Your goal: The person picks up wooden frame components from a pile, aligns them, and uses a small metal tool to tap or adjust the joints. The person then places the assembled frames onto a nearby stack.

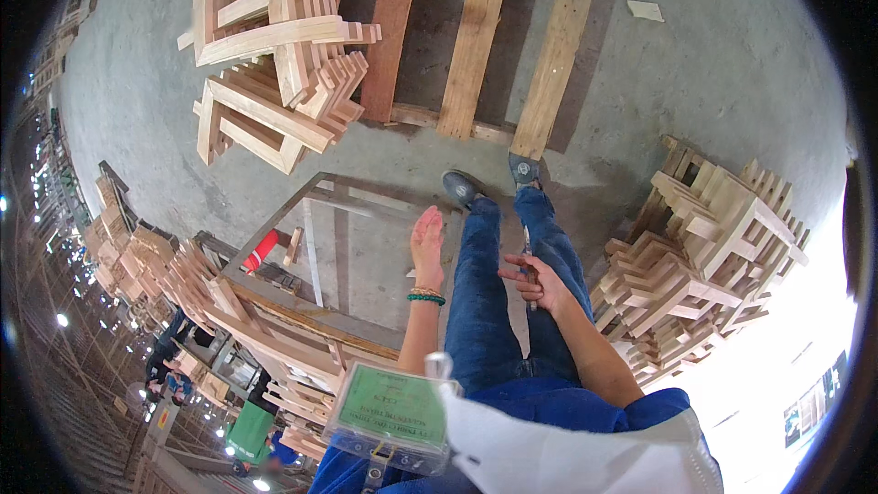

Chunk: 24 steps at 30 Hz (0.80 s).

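Note:
My left hand [426, 238] is stretched out flat with fingers together and holds nothing. It hovers at the right edge of a rectangular wooden frame [274, 304] that stands on the concrete floor. A beaded bracelet [425, 295] sits on that wrist. My right hand [538, 280] is in front of my blue jeans [476, 293], its fingers curled around a thin dark stick-like tool [528, 245]. My two shoes [462, 187] stand just in front of a wooden pallet [476, 37].
Stacks of pale wooden chair parts stand at the top left [274, 64], at the right [704, 256] and along the left [137, 256]. A red object [261, 252] lies inside the frame. A wood scrap [646, 10] lies on the floor. A green badge [389, 412] hangs at my chest.

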### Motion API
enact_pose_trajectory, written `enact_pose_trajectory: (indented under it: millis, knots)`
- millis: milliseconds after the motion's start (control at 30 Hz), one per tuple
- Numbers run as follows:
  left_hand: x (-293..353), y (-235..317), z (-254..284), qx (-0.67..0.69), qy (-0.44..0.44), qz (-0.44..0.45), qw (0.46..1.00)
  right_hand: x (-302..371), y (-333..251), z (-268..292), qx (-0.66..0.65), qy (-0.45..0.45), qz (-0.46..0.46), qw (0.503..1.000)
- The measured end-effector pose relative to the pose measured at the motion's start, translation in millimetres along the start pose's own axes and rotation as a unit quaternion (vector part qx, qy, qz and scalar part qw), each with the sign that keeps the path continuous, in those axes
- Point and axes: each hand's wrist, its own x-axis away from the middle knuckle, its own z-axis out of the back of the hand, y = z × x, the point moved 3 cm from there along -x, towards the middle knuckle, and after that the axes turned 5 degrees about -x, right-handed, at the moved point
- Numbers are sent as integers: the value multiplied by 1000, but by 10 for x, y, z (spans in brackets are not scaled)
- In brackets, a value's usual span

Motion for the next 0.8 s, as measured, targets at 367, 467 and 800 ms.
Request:
enact_pose_trajectory:
  millis: [367, 467, 800]
  knots:
    - [465, 448, 424, 154, -40, -159, 974, -269, 187, 132, 29, -22, -40, 999]
    - [1091, 899, 1143, 150, 46, -213, 964, -345, 270, 255, 16, -29, -61, 998]
    - [2180, -645, 4150, -69, 513, -125, 847, -285, 493, 154, 161, 67, -106, 979]
